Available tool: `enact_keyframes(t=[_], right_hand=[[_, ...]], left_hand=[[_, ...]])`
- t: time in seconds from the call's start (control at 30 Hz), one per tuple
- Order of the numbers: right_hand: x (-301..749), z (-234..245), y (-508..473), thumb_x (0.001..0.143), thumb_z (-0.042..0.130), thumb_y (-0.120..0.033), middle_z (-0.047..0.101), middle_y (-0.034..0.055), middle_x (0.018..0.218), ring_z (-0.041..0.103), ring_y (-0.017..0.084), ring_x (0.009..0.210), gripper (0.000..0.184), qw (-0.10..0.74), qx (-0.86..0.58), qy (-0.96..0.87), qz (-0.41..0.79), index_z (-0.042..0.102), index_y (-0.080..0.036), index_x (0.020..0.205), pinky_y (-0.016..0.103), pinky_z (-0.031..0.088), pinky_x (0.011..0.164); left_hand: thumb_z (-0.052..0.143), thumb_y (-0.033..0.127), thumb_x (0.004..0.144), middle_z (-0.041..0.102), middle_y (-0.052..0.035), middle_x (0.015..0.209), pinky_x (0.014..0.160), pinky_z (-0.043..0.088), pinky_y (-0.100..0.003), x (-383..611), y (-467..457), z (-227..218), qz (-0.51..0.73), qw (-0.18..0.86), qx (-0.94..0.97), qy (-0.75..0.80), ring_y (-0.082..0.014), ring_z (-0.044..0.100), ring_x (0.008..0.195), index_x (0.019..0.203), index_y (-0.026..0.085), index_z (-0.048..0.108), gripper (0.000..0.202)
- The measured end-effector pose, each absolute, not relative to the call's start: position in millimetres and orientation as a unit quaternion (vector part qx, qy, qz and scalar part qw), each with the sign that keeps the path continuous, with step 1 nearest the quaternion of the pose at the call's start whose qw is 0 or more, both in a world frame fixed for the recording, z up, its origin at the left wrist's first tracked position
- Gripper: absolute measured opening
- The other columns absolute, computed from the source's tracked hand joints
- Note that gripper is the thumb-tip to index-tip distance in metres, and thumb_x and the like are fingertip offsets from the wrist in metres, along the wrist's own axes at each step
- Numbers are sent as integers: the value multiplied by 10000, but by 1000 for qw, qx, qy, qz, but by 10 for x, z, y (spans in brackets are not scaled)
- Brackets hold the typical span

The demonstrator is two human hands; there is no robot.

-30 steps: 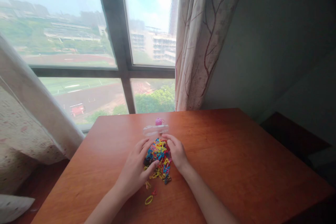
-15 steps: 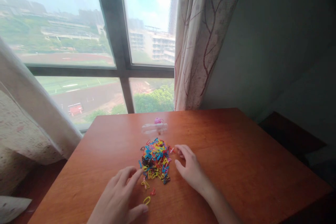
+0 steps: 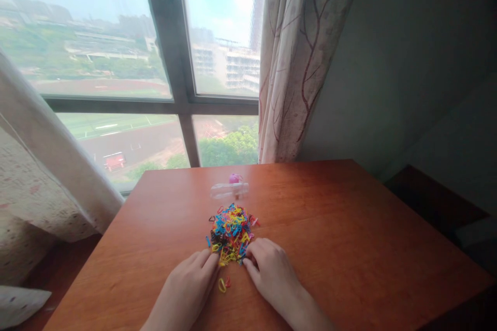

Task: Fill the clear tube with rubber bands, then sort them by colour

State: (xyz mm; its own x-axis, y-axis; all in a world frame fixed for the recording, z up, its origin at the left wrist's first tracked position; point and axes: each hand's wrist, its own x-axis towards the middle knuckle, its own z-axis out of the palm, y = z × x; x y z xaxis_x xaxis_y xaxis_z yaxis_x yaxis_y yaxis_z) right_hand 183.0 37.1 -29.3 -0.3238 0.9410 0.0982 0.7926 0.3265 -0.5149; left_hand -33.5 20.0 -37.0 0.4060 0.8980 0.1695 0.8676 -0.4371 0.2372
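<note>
- We record the left hand (image 3: 191,275) and right hand (image 3: 274,271) apart, fingers bent at the near edge of the heap; we cannot tell whether either pinches a piece.
- We find the heap of coloured loops (image 3: 232,227) loose on the table (image 3: 349,238), just beyond the hands.
- Nearer us: one yellow loop (image 3: 222,285), one red loop (image 3: 228,282).
- Past the heap: a clear plastic container (image 3: 225,190), contents indistinct; a purple-pink item (image 3: 233,178) just behind.
</note>
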Motion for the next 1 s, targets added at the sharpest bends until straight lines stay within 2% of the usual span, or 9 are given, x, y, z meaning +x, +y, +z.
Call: enact_keyframes(t=[0.1,0.27,0.4,0.47,0.57,0.7,0.8,1.0], right_hand=[[1792,-317,434,828,628,-119,660,0,841,590,186,808,118,199,-548,-795,169,589,-219,779,275,379,711],[1760,-294,346,830,628,-123,661,-11,825,600,172,778,112,237,-542,-788,172,598,-228,806,269,381,692],[1668,-246,167,823,672,-214,683,-21,933,626,173,833,174,230,-484,-816,214,611,-261,979,259,404,717],[1596,-245,104,815,681,-263,682,-9,955,628,188,837,189,200,-460,-842,201,602,-261,987,266,409,708],[1502,-282,90,839,609,-199,667,11,883,612,185,761,46,157,-441,-872,142,584,-231,862,269,392,646],[1470,-323,206,835,538,-84,651,29,844,598,188,727,135,148,-452,-876,84,580,-211,853,274,375,615],[1497,-306,320,850,533,-83,643,29,825,594,187,714,138,162,-465,-868,69,583,-211,837,272,374,611],[1588,-264,391,871,562,-130,658,6,881,622,174,792,131,222,-499,-827,133,618,-245,901,253,413,676]], left_hand=[[472,126,909,695,-17,855,721,518,-290,-300,265,-361,150,52,829,536,-199,675,793,893,247,615,188],[483,241,935,700,-7,851,668,517,-271,-307,292,-362,198,63,808,551,-195,685,775,881,261,606,136],[484,244,921,701,-2,839,660,520,-241,-393,281,-330,243,106,786,558,-166,679,735,925,254,612,128],[473,238,916,704,-8,860,668,524,-236,-449,289,-319,259,122,776,562,-159,677,735,947,244,614,144],[464,247,914,698,-17,864,665,526,-247,-518,314,-317,261,125,765,575,-163,671,728,987,231,613,166],[488,325,918,678,-42,940,722,536,-282,-542,328,-311,242,93,757,599,-188,674,801,1043,226,611,202],[518,369,903,650,-68,1052,778,537,-322,-517,316,-290,218,61,754,617,-219,666,904,1069,228,617,240],[593,402,859,652,-60,1059,819,531,-344,-470,299,-309,197,76,771,601,-237,657,950,1125,253,627,307]])
